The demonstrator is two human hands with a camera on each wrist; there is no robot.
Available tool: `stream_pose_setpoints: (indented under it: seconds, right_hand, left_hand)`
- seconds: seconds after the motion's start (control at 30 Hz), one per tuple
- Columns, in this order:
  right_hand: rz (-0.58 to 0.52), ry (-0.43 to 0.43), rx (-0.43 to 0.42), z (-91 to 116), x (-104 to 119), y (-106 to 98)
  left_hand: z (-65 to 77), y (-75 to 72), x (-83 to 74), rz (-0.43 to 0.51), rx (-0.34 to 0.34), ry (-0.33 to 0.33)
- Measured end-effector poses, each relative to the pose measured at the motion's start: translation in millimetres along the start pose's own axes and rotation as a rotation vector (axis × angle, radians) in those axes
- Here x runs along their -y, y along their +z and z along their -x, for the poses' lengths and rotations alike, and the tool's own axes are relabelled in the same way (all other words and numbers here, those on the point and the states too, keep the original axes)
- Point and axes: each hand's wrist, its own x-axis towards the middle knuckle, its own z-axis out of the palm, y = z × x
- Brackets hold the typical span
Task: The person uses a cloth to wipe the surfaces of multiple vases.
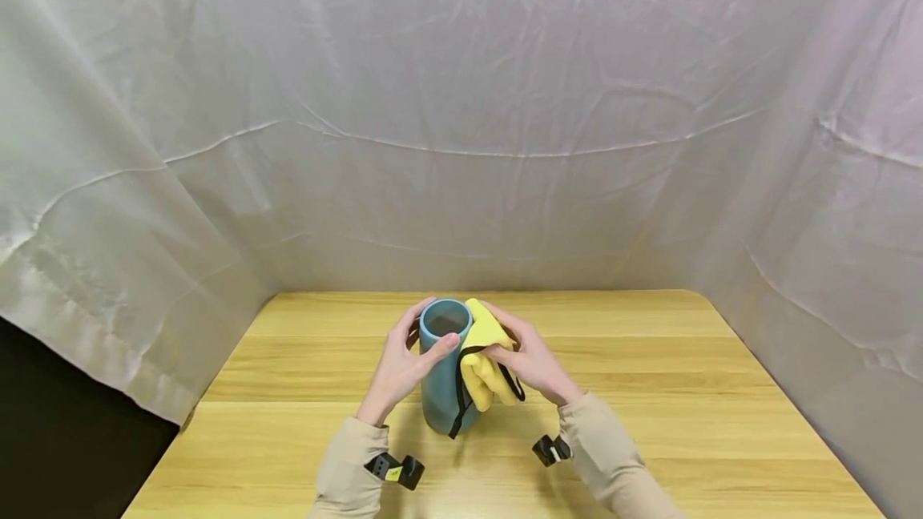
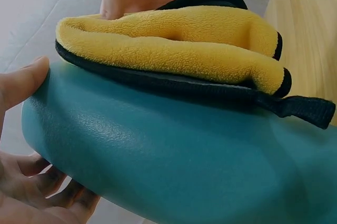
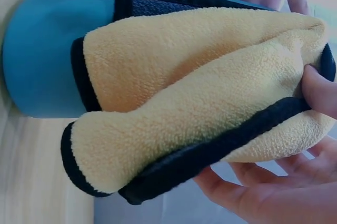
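A tall blue vase (image 1: pixel 436 395) with a round open mouth stands upright on the table. Near its rim, my left hand (image 1: pixel 404 359) grips the left side, thumb across the front and fingers round the back. In my right hand (image 1: pixel 530 359) is a yellow cleaning cloth (image 1: pixel 485 375) with black edging, pinched between thumb and fingers. The folded cloth lies against the vase's right side and hangs down in loose folds. From the left wrist view, the vase wall (image 2: pixel 131 145) and the cloth (image 2: pixel 174 61) touch along a black edge. The right fingers are partly hidden behind the cloth (image 3: pixel 200 87).
The wooden table (image 1: pixel 649 391) spreads out around the vase. Pale grey fabric (image 1: pixel 490 102) hangs behind the table and along both sides. A dark area (image 1: pixel 65 431) shows at the lower left. Each sleeved wrist carries a small black camera (image 1: pixel 411 471).
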Motion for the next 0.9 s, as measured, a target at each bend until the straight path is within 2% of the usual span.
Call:
stream_pose_setpoints:
  seconds: [0.33,0.9]
  right_hand:
    - [0.012,0.005,-0.008,3.3,-9.1,2.0]
    - [0.002,0.084,0.02,21.5,-49.0,9.1]
  left_hand:
    - [0.4,0.3,-0.7,0.009,-0.006,-0.005]
    - [0.6,0.9,-0.1,0.013,-0.012,-0.015]
